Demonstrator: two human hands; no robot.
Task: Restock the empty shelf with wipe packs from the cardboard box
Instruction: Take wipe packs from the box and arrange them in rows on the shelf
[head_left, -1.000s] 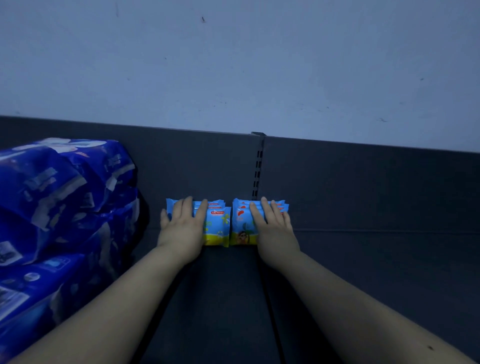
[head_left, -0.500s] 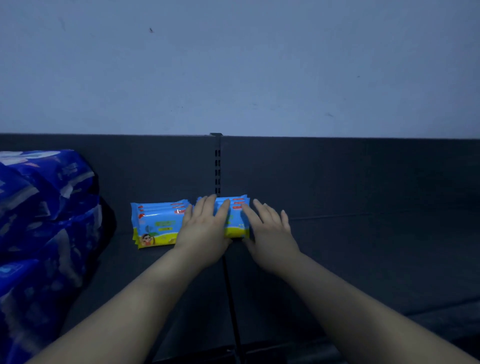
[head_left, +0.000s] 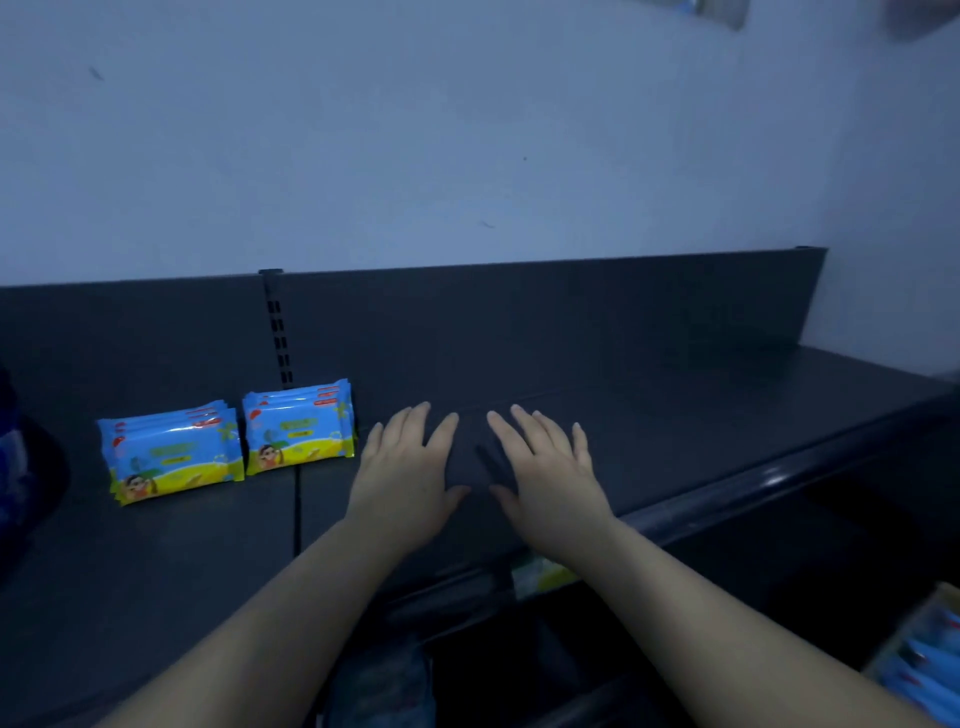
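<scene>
Two small stacks of blue-and-yellow wipe packs lie side by side on the dark shelf (head_left: 649, 431): the left stack (head_left: 174, 457) and the right stack (head_left: 301, 428), which sits against the back panel. My left hand (head_left: 408, 467) hovers palm down over bare shelf just right of the right stack, fingers spread, holding nothing. My right hand (head_left: 545, 467) is beside it, also flat, spread and holding nothing. The cardboard box (head_left: 924, 670) with more blue packs shows at the bottom right corner.
A slotted upright (head_left: 278, 332) divides the shelf's back panel. A large dark blue bag (head_left: 21, 467) is at the far left edge. The shelf's rounded front rail (head_left: 727, 499) runs diagonally; below it a yellow-green label (head_left: 543, 577) and a lower shelf.
Both hands have let go of the wipe stacks and moved right, off the packs onto bare shelf. The view has swung right, bringing the cardboard box into sight.
</scene>
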